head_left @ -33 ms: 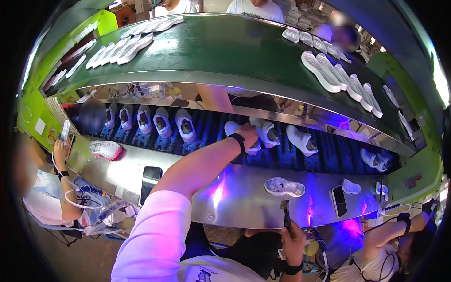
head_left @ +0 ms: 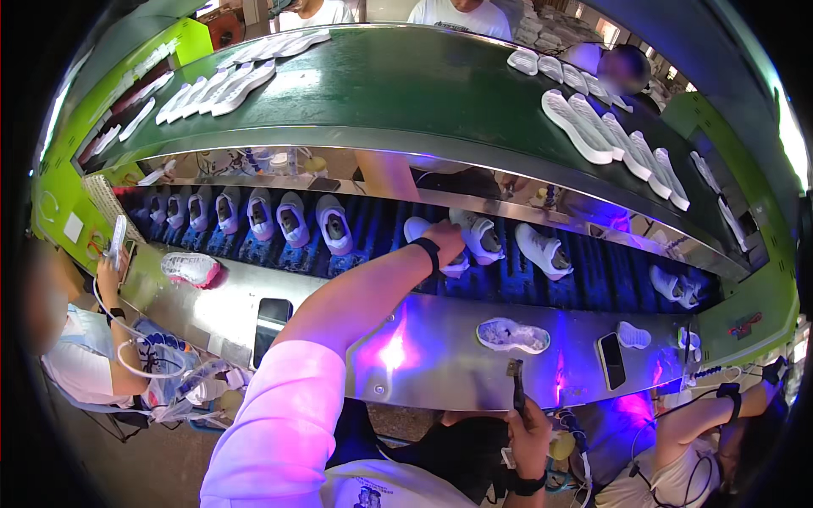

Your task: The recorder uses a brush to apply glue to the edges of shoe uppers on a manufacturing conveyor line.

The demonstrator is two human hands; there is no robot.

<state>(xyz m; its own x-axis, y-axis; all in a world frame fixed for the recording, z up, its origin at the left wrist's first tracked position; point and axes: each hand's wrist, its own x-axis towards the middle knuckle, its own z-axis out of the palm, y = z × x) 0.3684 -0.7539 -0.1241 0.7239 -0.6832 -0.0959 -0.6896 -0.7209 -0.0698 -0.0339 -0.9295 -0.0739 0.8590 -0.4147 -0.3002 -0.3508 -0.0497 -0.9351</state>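
Note:
My left hand (head_left: 446,240) reaches out over the dark roller conveyor, closed on a white shoe (head_left: 457,267) whose middle it covers. Right beside that hand stands another white shoe (head_left: 481,237), and one more white shoe (head_left: 543,251) is farther right. Low in the view, my right hand (head_left: 529,440) grips a small brush (head_left: 517,383) with a dark handle, its tip up over the bench edge. Just beyond the brush tip, a white shoe sole (head_left: 512,335) lies on the metal bench (head_left: 440,364).
Several white shoes (head_left: 292,218) line the conveyor (head_left: 373,237) at left. Above it, a green belt (head_left: 398,85) carries white soles (head_left: 580,127). Phones (head_left: 611,361) and a pink-edged sole (head_left: 190,268) are on the bench. Co-workers sit at both sides; others are across the belt.

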